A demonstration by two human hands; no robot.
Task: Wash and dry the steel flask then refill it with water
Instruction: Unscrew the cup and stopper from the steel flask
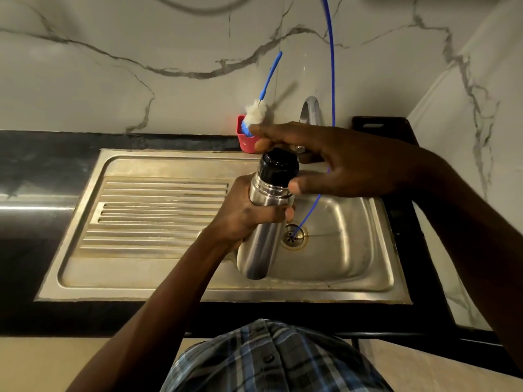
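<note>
So my left hand (254,210) has its fingers wrapped round the flask (261,222) just under the black cap (278,168), over the sink (339,250); its long axis leans cap-up, away from me, base toward me; my right hand (348,162) hovers spread over the cap, thumb just beside it, fingertips past it by the brush (254,116); right's clearly nearer, so I reckon unscrewing comes next.
</note>
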